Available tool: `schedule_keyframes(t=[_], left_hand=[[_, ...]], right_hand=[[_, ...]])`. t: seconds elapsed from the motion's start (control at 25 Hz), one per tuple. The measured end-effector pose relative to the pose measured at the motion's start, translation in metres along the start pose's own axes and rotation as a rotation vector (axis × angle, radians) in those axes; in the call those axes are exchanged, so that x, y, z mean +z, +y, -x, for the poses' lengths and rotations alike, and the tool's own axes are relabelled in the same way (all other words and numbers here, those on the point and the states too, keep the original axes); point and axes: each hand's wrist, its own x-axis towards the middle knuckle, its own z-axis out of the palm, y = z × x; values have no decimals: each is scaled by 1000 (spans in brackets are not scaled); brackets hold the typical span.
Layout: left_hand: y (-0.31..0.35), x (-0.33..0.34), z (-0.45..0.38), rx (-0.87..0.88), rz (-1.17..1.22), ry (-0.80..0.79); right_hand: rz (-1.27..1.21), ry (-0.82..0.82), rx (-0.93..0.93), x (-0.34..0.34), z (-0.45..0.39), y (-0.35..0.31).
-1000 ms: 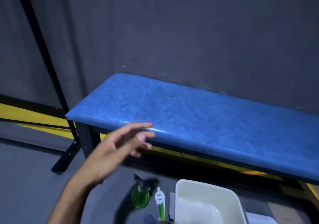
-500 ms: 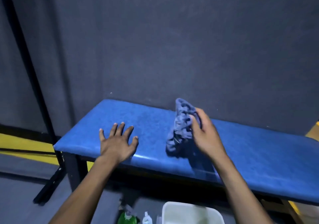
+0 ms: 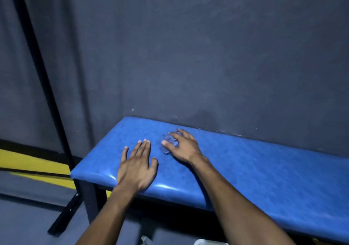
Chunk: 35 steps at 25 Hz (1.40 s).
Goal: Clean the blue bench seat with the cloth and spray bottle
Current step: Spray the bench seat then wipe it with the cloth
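Now the crumpled blue-grey cloth, held up off the seat 0.5 s ago, lies flat on the padded blue vinyl bench near the dark wall, pressed under the right hand with fingers spread straight. Just beside it, the left hand rests palm-down as before, fingers straight. A white tub's rim barely shows below; its contents are hidden.
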Motion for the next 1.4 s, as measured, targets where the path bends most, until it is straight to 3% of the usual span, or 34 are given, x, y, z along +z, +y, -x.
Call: schedule_keyframes(t=[0.16, 0.36, 0.48, 0.6, 0.68, 0.76, 0.88, 0.96, 1.04, 1.12, 1.24, 1.4], left_hand=[[-2, 7, 1, -8, 8, 60], [-2, 11, -2, 1, -2, 94], [-4, 10, -1, -2, -31, 78], [-1, 8, 0, -8, -35, 66], [0, 9, -1, -6, -43, 61], [0, 10, -1, 2, -53, 70], [-3, 10, -1, 5, -29, 92], [-4, 11, -1, 11, -16, 103], [-5, 12, -2, 20, -12, 113], [-5, 12, -3, 45, -37, 126], [-4, 14, -3, 76, -57, 126], [-5, 6, 2, 87, -114, 48]], right_hand=[[8, 48, -175, 7, 26, -7], [-8, 83, -266, -37, 128, 88], [5, 201, -105, -77, 159, 171], [106, 267, 166, -94, 123, 218], [116, 259, 235, -85, 74, 209], [84, 237, 188, -63, 23, 173], [4, 137, 8, -18, -30, 73], [-54, 56, -161, 3, -24, 16], [-81, 27, -303, 3, 10, 4], [-83, 43, -365, -11, 56, 35], [-47, 80, -317, -49, 126, 111], [42, 242, -33, -110, 177, 240]])
